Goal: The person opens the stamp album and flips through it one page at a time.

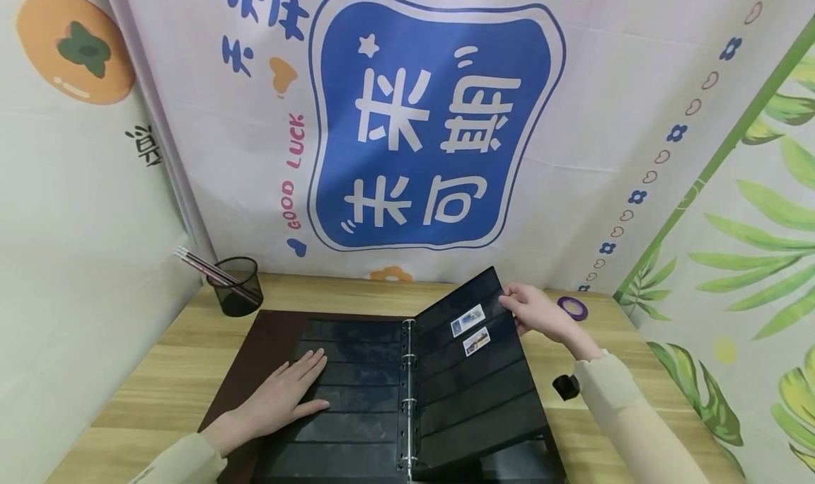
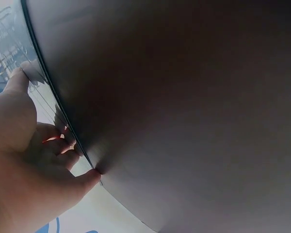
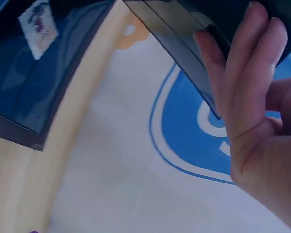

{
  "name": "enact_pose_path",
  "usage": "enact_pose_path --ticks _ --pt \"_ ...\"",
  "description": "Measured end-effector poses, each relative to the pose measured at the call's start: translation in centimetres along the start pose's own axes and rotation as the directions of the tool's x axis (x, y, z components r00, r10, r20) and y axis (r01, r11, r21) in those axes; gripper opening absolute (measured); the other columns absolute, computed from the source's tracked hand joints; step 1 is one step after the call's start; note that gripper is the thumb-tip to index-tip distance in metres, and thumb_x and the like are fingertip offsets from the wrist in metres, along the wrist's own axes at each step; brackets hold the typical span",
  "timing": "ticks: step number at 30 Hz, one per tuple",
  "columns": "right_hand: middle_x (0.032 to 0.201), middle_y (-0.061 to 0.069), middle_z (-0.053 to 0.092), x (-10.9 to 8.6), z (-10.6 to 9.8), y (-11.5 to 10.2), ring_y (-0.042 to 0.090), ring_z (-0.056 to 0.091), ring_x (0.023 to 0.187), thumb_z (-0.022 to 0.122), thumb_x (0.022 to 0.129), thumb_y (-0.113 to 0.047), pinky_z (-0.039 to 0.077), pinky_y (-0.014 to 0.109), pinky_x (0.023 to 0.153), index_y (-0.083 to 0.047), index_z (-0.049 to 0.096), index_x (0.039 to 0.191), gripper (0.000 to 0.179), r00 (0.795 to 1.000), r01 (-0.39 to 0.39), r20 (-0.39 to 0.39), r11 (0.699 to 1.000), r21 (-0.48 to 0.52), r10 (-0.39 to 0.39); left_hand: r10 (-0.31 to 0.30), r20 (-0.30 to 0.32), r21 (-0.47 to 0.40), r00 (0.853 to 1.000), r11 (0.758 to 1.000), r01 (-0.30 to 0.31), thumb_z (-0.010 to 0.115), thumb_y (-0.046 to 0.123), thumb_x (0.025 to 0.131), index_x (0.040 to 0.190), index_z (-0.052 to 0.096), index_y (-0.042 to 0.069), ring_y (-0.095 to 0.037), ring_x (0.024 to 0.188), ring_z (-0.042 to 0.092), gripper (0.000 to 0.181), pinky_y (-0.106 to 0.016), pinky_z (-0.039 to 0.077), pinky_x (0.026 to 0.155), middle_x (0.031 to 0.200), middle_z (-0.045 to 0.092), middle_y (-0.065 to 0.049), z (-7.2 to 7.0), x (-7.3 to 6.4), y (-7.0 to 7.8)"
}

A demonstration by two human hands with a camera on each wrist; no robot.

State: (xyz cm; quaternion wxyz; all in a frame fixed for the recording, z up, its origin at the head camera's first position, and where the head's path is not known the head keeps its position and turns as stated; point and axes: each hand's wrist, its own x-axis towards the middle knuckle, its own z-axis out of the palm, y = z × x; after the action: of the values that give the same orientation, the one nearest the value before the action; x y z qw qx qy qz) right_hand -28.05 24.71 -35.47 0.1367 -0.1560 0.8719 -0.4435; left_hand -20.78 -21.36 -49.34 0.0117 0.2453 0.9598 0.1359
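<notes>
A stamp album [image 1: 229,378] with a dark brown cover and metal rings lies spread on the table. My left hand [image 1: 280,395] rests on its black left page [image 1: 356,427], fingers stretched out and thumb apart. In the left wrist view that hand's thumb [image 2: 89,179] touches a dark surface near its edge. My right hand [image 1: 535,310] pinches the outer edge of a black right page [image 1: 471,399], which is lifted and tilted. Two stamps sit in this page's strips, a bluish stamp [image 1: 467,320] and a second stamp [image 1: 477,342] below it. In the right wrist view a stamp [image 3: 39,26] shows on a page at left.
A black mesh pen holder [image 1: 238,286] with several pencils [image 1: 210,266] stands at the back left. A purple tape roll [image 1: 572,308] lies beyond my right hand. A small black block [image 1: 565,386] shows beside the right sleeve. A printed cloth [image 1: 433,123] hangs behind the table.
</notes>
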Motion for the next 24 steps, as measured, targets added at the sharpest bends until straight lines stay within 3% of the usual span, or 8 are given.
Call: enact_pose_path --ticks 4,9,18,20,24 --pt "0.064 -0.002 0.038 -0.1 -0.4 -1.2 0.008 0.041 0.051 0.041 0.107 -0.018 0.045 0.022 0.048 0.0 0.044 0.094 0.022 0.999 -0.031 -0.014 1.0 0.0 0.031 0.0 -0.002 0.004 1.0 1.0 0.0 0.054 0.061 0.093 0.15 0.042 0.002 -0.038 0.145 0.038 0.083 -0.065 0.034 0.111 0.159 0.037 -0.018 -0.1 0.0 0.1" --pt "0.068 -0.002 0.035 0.2 -0.5 -1.9 0.007 0.036 0.051 0.038 0.108 -0.019 0.039 0.021 0.048 -0.003 0.039 0.094 0.021 0.998 -0.055 0.023 0.997 0.052 0.054 0.006 -0.012 0.012 1.0 1.0 -0.006 0.054 0.06 0.093 0.149 0.043 0.002 -0.039 0.144 0.039 0.082 -0.065 0.035 0.11 0.158 0.038 -0.019 -0.2 0.0 0.1" --pt "0.077 0.001 0.026 1.5 0.5 -3.3 0.009 0.022 0.054 0.03 0.11 -0.022 0.026 0.025 0.052 -0.009 0.027 0.084 0.029 0.997 -0.059 0.062 0.963 0.264 0.044 0.0 -0.01 0.006 1.0 1.0 0.0 0.056 0.059 0.093 0.149 0.043 0.002 -0.039 0.145 0.039 0.081 -0.065 0.034 0.11 0.158 0.037 -0.019 -0.2 0.1 0.0" --pt "0.077 0.0 0.029 1.8 1.1 -3.6 0.009 0.024 0.054 0.031 0.11 -0.023 0.027 0.024 0.052 -0.008 0.03 0.087 0.028 0.997 -0.064 0.056 0.952 0.298 0.05 0.001 -0.009 0.003 1.0 1.0 -0.001 0.056 0.058 0.093 0.149 0.043 0.002 -0.039 0.145 0.039 0.081 -0.066 0.035 0.11 0.158 0.037 -0.019 -0.2 0.1 0.0" --pt "0.089 0.001 0.049 2.0 2.1 -3.8 0.007 0.045 0.062 0.033 0.11 -0.029 0.043 0.021 0.055 -0.004 0.042 0.105 0.027 0.997 -0.081 0.025 0.936 0.344 0.077 0.005 0.0 -0.019 1.0 1.0 -0.005 0.057 0.057 0.093 0.149 0.042 0.001 -0.04 0.145 0.038 0.081 -0.067 0.034 0.11 0.158 0.037 -0.02 -0.2 0.1 0.1"
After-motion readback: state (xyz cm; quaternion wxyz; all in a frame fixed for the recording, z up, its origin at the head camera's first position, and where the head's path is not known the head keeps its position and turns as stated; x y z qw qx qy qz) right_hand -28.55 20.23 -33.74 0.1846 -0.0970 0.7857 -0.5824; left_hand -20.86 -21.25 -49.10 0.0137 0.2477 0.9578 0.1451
